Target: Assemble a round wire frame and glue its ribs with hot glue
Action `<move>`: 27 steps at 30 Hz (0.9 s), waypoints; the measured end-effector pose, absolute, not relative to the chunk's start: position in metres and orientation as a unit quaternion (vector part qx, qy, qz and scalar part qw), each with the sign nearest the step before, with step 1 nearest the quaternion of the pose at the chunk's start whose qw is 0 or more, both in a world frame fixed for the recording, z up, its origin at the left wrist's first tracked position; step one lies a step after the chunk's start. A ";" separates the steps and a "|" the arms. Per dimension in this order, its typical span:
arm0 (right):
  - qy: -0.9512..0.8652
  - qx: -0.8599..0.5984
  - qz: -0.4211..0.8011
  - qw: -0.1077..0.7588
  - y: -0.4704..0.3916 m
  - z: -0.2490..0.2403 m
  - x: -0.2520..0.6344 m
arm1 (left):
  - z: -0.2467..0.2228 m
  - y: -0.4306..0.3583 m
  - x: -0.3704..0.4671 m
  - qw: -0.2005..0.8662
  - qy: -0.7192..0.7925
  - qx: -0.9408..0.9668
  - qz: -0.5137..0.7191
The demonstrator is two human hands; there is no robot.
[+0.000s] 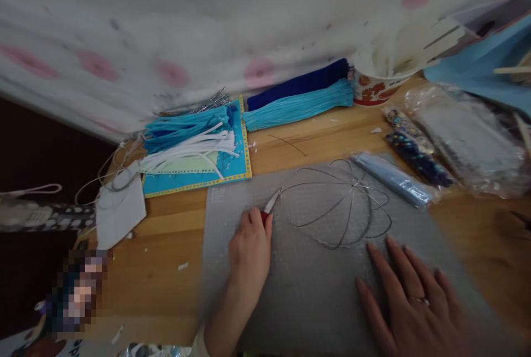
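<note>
My left hand (pixel 250 246) is closed round a red-handled tool (pixel 269 205) with a pointed metal tip; whether it is pliers or scissors I cannot tell. Its tip is at one end of a thin wire loop. That loop belongs to a wire frame (pixel 350 202) of several petal-like loops crossing at a centre, lying on a grey mat (pixel 307 290). To the frame's lower right, my right hand (pixel 418 307) rests with fingers spread, a ring on one finger. Its fingertips lie close to the frame's lower edge.
Blue and white pipe cleaners (pixel 191 135) lie on a blue card (pixel 194 182) at left. More blue bundles (pixel 298 102) run along the curtain (pixel 199 30). A paper tub (pixel 375 88), a plastic-wrapped strip (pixel 392 177) and a clear bag (pixel 473 135) are at right.
</note>
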State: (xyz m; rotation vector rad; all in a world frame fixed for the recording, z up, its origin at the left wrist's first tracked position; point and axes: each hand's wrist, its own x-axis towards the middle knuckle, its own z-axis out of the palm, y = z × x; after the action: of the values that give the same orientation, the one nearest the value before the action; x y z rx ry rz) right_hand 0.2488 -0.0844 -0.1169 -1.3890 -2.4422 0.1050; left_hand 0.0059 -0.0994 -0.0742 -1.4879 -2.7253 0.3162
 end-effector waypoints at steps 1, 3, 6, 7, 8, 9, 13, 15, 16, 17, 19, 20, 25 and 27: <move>-0.858 -0.486 0.037 0.162 -0.084 -0.117 0.249 | -0.074 -0.098 0.006 0.008 -0.875 -0.474 0.101; -0.863 -0.480 0.039 0.155 -0.084 -0.117 0.249 | -0.073 -0.095 0.005 0.001 -0.881 -0.463 0.097; -0.865 -0.476 0.043 0.152 -0.084 -0.115 0.250 | -0.072 -0.091 -0.001 -0.006 -0.904 -0.421 0.072; -0.864 -0.477 0.042 0.154 -0.084 -0.114 0.250 | -0.072 -0.091 -0.004 -0.007 -0.910 -0.410 0.061; -0.863 -0.478 0.041 0.158 -0.084 -0.114 0.250 | -0.072 -0.091 -0.007 -0.009 -0.913 -0.405 0.051; -0.863 -0.478 0.041 0.159 -0.084 -0.113 0.251 | -0.072 -0.092 -0.009 -0.011 -0.913 -0.406 0.041; -0.866 -0.476 0.048 0.149 -0.084 -0.115 0.253 | -0.072 -0.098 -0.012 -0.024 -0.909 -0.417 0.006; -0.866 -0.473 0.050 0.151 -0.083 -0.117 0.254 | -0.073 -0.101 -0.010 -0.029 -0.906 -0.423 -0.009; -0.866 -0.473 0.050 0.156 -0.083 -0.118 0.254 | -0.073 -0.103 -0.008 -0.031 -0.904 -0.427 -0.016; -0.866 -0.472 0.049 0.160 -0.083 -0.119 0.255 | -0.073 -0.104 -0.007 -0.032 -0.903 -0.428 -0.024; -0.865 -0.472 0.046 0.166 -0.084 -0.120 0.254 | -0.072 -0.109 -0.005 -0.026 -0.906 -0.420 -0.040; -0.864 -0.473 0.044 0.170 -0.084 -0.120 0.254 | -0.071 -0.112 -0.005 -0.020 -0.910 -0.411 -0.049; -0.864 -0.469 0.033 0.183 -0.079 -0.121 0.253 | -0.054 -0.141 -0.010 0.006 -0.929 -0.347 -0.132; -0.862 -0.462 0.038 0.205 -0.076 -0.121 0.256 | -0.045 -0.156 -0.008 0.003 -0.932 -0.305 -0.195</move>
State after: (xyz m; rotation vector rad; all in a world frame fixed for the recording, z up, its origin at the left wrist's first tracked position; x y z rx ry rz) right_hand 0.2564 -0.0761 -0.1207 -1.2866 -2.4030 0.1071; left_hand -0.0084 -0.1562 -0.0449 -0.9577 -2.9223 -0.6121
